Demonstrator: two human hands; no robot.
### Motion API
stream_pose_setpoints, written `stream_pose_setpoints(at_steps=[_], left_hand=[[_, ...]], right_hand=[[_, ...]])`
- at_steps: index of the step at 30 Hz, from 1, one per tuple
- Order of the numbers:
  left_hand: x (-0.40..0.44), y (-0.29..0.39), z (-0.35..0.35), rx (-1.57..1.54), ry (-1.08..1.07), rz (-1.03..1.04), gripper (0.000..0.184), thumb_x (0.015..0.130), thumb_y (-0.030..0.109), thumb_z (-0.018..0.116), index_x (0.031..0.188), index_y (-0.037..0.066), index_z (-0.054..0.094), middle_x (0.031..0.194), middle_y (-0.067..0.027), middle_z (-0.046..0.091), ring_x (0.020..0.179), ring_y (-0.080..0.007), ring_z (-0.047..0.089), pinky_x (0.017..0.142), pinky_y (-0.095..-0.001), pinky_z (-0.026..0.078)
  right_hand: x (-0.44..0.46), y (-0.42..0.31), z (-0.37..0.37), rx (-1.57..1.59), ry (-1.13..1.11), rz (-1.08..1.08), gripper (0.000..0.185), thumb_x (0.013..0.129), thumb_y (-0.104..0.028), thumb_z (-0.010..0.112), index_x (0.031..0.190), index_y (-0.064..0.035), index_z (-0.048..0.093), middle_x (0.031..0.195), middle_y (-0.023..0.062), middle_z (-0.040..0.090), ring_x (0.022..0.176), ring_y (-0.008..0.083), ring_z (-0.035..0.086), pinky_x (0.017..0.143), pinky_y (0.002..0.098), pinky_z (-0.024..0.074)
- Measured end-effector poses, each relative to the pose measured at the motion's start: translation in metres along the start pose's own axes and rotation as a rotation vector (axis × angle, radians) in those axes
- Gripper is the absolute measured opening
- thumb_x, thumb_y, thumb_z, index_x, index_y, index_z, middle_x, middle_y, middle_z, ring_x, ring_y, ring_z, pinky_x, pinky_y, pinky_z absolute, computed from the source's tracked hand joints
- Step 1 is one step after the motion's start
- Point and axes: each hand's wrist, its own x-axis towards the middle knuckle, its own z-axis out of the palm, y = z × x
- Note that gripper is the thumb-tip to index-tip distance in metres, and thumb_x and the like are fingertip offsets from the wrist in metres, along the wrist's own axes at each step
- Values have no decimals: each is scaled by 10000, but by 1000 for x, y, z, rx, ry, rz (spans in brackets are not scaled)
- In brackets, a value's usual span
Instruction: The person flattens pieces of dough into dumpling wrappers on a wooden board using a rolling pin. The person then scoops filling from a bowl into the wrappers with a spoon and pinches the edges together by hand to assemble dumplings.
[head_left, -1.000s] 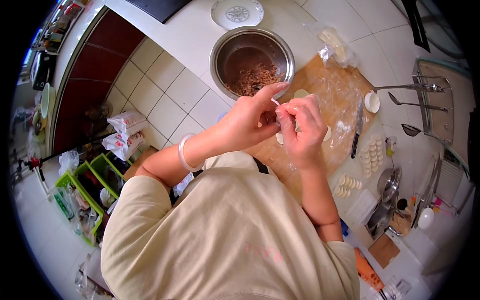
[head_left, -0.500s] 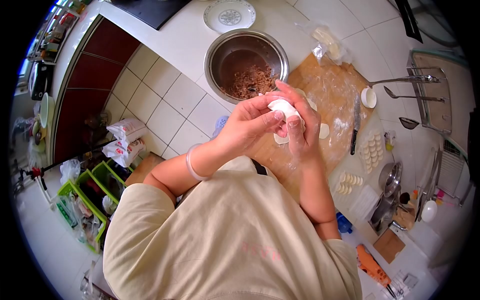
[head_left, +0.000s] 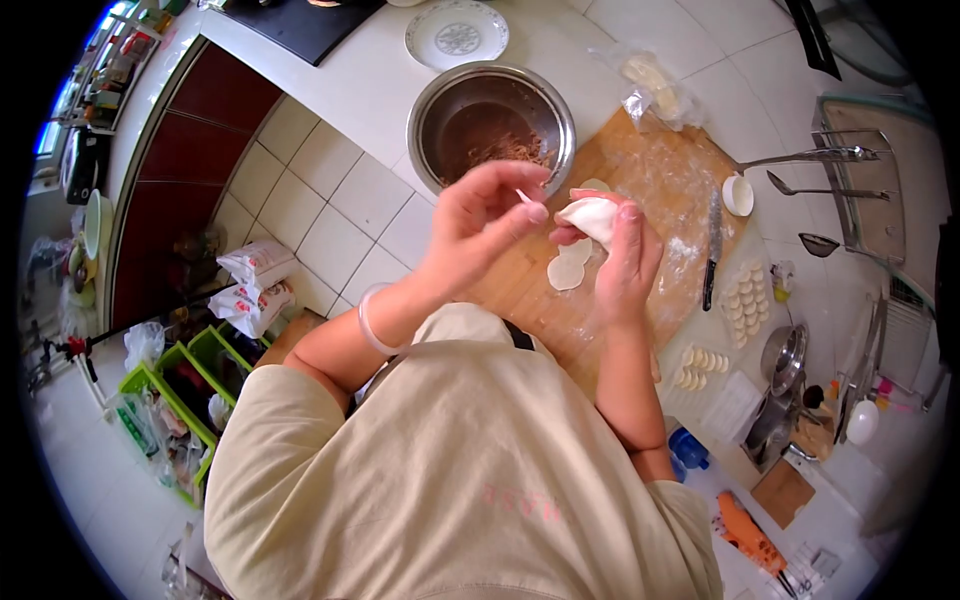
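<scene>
A folded white dumpling (head_left: 590,218) is held in my right hand (head_left: 630,240), the thumb pressed along its side and the fingers behind it. My left hand (head_left: 478,220) is just left of the dumpling, apart from it. Its index finger and thumb are spread with a gap between them; a small pale spot shows there, which I cannot make out. Below my hands, round dough wrappers (head_left: 568,268) lie on the floured wooden board (head_left: 660,190). The steel bowl (head_left: 420,130) with brown minced filling (head_left: 515,148) stands beyond my left hand.
A knife (head_left: 712,250) and a small white bowl (head_left: 738,196) are at the board's right edge. Rows of dumplings (head_left: 745,305) lie farther right. A bag of dough (head_left: 655,90) and a patterned plate (head_left: 457,35) are at the back. Ladles (head_left: 820,190) lie far right.
My left hand has come away from the dumpling and moved left, its fingers parting. My right hand has shifted slightly right, still with the dumpling. More of the wrappers shows below.
</scene>
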Motion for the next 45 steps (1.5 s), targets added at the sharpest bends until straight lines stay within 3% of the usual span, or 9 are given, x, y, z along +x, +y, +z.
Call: stream_pose_setpoints(at_steps=[3, 10, 11, 20, 23, 30, 38, 42, 45], left_hand=[[7, -11, -13, 58, 38, -45, 415, 947, 278, 557, 1258, 8, 517, 1257, -100, 538, 1199, -166, 481, 936, -308, 422], [21, -47, 0, 53, -197, 40, 577, 963, 430, 451, 1337, -10, 457, 1349, -115, 493, 1232, -215, 467, 1048, -359, 335], [21, -51, -1, 63, -199, 48, 559, 967, 424, 433, 1315, -11, 483, 1354, -115, 488, 1242, -215, 453, 1054, -356, 320], [32, -56, 3, 120, -198, 138, 397, 968, 262, 374, 1116, -7, 625, 1378, -142, 466, 1268, -246, 416, 1063, -393, 296], [35, -53, 4, 139, -219, 136, 382, 950, 223, 365, 1080, -8, 639, 1399, -141, 454, 1257, -249, 427, 1066, -391, 293], [39, -57, 16, 76, -175, 228, 340, 911, 115, 363, 1020, 5, 665, 1366, -149, 505, 1355, -291, 354, 1093, -400, 288], [43, -70, 21, 298, -142, 582, 156, 896, 70, 504, 941, -53, 589, 1185, -215, 595, 1254, -426, 458, 1047, -471, 356], [41, -66, 34, 220, -65, 540, 109, 881, 59, 541, 887, -47, 562, 1085, -184, 611, 1186, -420, 511, 1021, -486, 388], [43, -73, 39, 217, -36, 698, 92, 877, 53, 546, 852, -35, 533, 981, -151, 600, 1134, -397, 545, 984, -499, 420]], right_hand=[[3, 10, -3, 230, 19, 167, 485, 1025, -318, 330, 973, 60, 629, 873, 131, 670, 716, 168, 635, 652, 293, 519], [0, 36, 17, 420, 29, 254, 440, 1011, -332, 391, 957, 28, 638, 873, 100, 656, 850, 178, 621, 777, 305, 484], [-1, 40, 14, 436, -20, 259, 437, 1015, -317, 382, 945, 27, 643, 898, 98, 656, 921, 168, 607, 857, 298, 449], [-3, 39, 12, 337, 4, 163, 319, 1009, -230, 378, 1052, -3, 598, 1074, 41, 596, 1014, 117, 548, 882, 280, 414], [2, 28, 17, 253, 21, 94, 269, 992, -185, 380, 953, -8, 578, 910, 5, 513, 854, 81, 439, 799, 257, 375], [5, 31, 14, 105, 20, 6, 288, 949, -170, 374, 984, 8, 598, 1042, 56, 579, 999, 121, 527, 885, 278, 405], [-2, 45, 14, 165, 139, 25, 296, 932, -184, 363, 960, 16, 579, 1003, 65, 582, 922, 132, 552, 832, 286, 440], [-2, 38, 19, 189, 154, -1, 284, 927, -184, 360, 985, 5, 564, 1013, 59, 571, 932, 127, 546, 835, 280, 437], [-6, 38, 15, 196, 171, 38, 289, 949, -210, 359, 995, -5, 557, 1017, 51, 566, 939, 124, 540, 841, 278, 432]])
